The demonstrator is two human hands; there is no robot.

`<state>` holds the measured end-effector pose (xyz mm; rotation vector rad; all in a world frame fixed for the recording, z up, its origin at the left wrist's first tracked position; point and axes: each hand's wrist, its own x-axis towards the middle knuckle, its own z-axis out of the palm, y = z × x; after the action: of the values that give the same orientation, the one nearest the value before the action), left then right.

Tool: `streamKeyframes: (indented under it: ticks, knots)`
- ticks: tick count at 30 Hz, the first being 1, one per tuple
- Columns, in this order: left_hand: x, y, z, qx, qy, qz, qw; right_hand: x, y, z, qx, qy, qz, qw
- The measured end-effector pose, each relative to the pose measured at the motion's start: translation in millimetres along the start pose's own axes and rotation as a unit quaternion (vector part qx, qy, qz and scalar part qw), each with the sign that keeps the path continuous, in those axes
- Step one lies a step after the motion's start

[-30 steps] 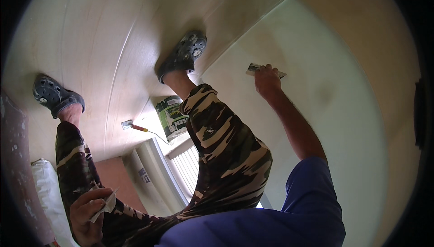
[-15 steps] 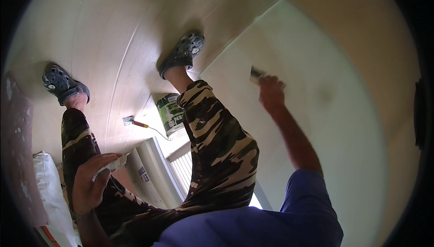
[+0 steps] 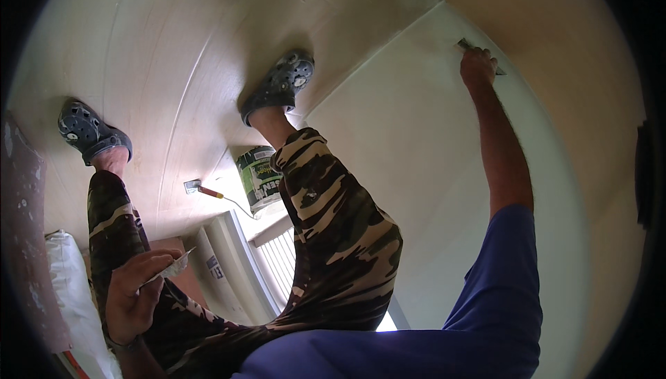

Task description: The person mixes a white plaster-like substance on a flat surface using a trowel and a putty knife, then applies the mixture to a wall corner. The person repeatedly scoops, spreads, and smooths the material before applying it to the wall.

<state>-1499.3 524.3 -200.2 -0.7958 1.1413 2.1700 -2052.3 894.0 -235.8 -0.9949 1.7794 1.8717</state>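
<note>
High on the right, my right hand (image 3: 479,67) is closed around a wide putty knife (image 3: 464,44) and presses it near the upper edge of the pale wall (image 3: 416,143). Most of the knife is hidden by my fingers; its ends show on either side of them. My left hand (image 3: 132,299), at the lower left in front of my camouflage trousers, pinches a thin whitish piece with a ragged edge (image 3: 172,266). Whether that piece is a small blade coated in filler or a folded scrap, I cannot tell.
A green and black bucket (image 3: 258,178) stands beside my right leg. Near it on the floor lies a paint-roller-like tool with a red and yellow handle (image 3: 210,191). A white sack (image 3: 73,296) and a spattered pinkish panel (image 3: 24,233) are at the left. My dark clogs (image 3: 281,81) rest on the plank-patterned floor.
My right hand has moved up and to the right along the wall with the putty knife, and the arm is stretched further. My left hand has shifted only slightly, still pinching the whitish piece.
</note>
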Motion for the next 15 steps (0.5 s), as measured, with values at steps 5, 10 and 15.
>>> streamKeyframes:
  ticks: [5,10,15]
  knots:
    - [2,0,-2,-0.010,0.004,0.001,1.000,-3,-21,-2,0.000,-0.028,-0.026,0.999]
    - [6,2,-3,-0.010,-0.011,0.010,1.000,-32,-40,-22,-0.003,-0.113,-0.133,0.985]
    - [3,1,-5,-0.011,-0.049,-0.015,0.999,-104,-53,-61,0.122,-0.150,-0.205,0.959]
